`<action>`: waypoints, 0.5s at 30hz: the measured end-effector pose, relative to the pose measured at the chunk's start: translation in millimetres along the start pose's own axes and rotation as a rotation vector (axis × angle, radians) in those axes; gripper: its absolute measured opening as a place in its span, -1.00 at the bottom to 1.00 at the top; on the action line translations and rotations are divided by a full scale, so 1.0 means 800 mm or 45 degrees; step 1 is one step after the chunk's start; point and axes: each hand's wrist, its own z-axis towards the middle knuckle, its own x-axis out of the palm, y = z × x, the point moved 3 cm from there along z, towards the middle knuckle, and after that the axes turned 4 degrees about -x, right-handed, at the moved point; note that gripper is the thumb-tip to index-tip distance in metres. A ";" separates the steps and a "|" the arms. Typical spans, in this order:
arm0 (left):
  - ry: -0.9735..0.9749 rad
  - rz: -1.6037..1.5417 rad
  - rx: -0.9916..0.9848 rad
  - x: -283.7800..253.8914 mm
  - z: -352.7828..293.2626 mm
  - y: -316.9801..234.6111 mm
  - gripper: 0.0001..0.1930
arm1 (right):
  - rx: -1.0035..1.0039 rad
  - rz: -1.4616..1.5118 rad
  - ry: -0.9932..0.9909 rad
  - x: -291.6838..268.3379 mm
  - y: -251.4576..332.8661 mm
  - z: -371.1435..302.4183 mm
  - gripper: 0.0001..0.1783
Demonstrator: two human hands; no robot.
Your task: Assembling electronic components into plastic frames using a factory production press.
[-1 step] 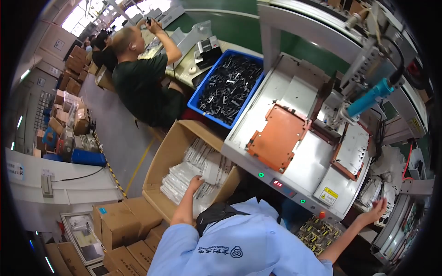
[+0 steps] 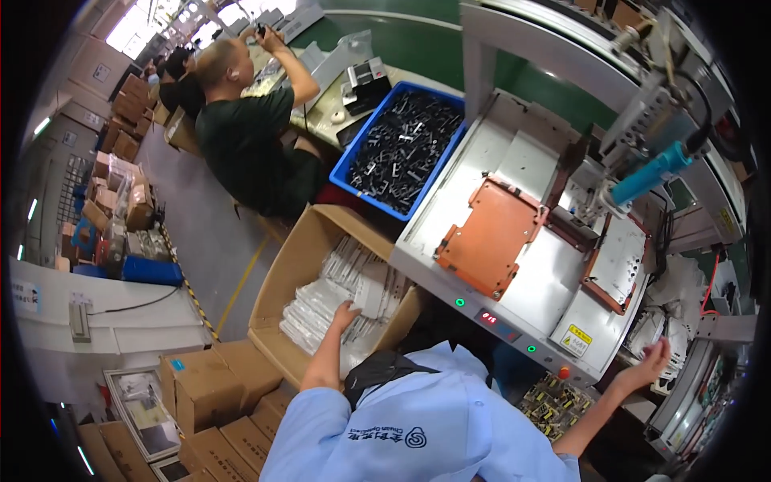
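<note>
My left hand (image 2: 344,316) reaches into an open cardboard box (image 2: 281,277) at my left front. Its fingers are loosely extended and touch flat white parts in clear bags (image 2: 315,312), which lie in overlapping rows. Close to the fingertips, a flat white piece (image 2: 370,294) lies upon the rows. Far to the right, my right hand (image 2: 652,368) is raised with its fingers slightly bent and apart, and I see nothing in it. It is nearest to a pile of white bagged parts (image 2: 642,331) beside the machine.
A machine bed (image 2: 418,253) with an orange fixture plate (image 2: 491,237) and a blue cylinder (image 2: 654,173) stands ahead. Behind the box is a blue bin (image 2: 341,178) of small black parts. A seated co-worker (image 2: 245,153) is at the left; closed cartons (image 2: 210,386) are stacked nearer.
The whole view has shifted slightly. My right hand has come a little lower and its fingers are drawn in more. The left hand stays at the bagged parts.
</note>
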 end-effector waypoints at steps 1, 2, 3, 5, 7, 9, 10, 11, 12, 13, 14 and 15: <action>-0.054 -0.081 0.106 0.015 0.008 -0.021 -0.34 | -0.055 -0.009 0.132 0.040 0.055 -0.041 -0.78; -0.018 -0.101 0.107 0.026 0.016 -0.042 -0.34 | -0.002 0.009 0.358 0.067 0.072 -0.069 -0.78; 0.089 -0.071 0.129 0.038 0.023 -0.065 -0.25 | -0.012 0.024 0.537 0.096 0.092 -0.099 -0.80; 0.197 -0.062 0.135 0.070 0.033 -0.062 -0.17 | -0.090 -0.052 0.879 0.161 0.145 -0.154 -0.82; -0.002 0.023 -0.251 0.101 0.060 -0.004 -0.04 | -0.288 -0.104 1.269 0.234 0.193 -0.195 -0.83; 0.099 -0.065 -0.370 0.144 0.096 0.018 0.05 | -0.592 -0.125 1.440 0.291 0.240 -0.222 -0.83; 0.009 -0.178 -0.733 0.142 0.102 0.094 0.02 | -0.539 -0.070 1.629 0.331 0.264 -0.245 -0.83; -0.035 -0.286 -1.075 0.155 0.101 0.138 -0.02 | -0.605 -0.043 1.740 0.369 0.260 -0.266 -0.84; 0.021 -0.298 -1.056 0.180 0.102 0.129 -0.02 | -0.644 -0.054 1.779 0.402 0.246 -0.279 -0.85; -0.054 -0.670 -1.066 0.204 0.101 0.100 -0.08 | -0.633 -0.147 1.848 0.434 0.227 -0.283 -0.81; -0.165 -1.049 -1.103 0.216 0.094 0.090 -0.14 | -0.630 -0.281 1.929 0.465 0.222 -0.292 -0.79; -0.156 -1.066 -1.112 0.214 0.096 0.101 -0.14 | -0.541 -0.319 2.027 0.501 0.220 -0.309 -0.77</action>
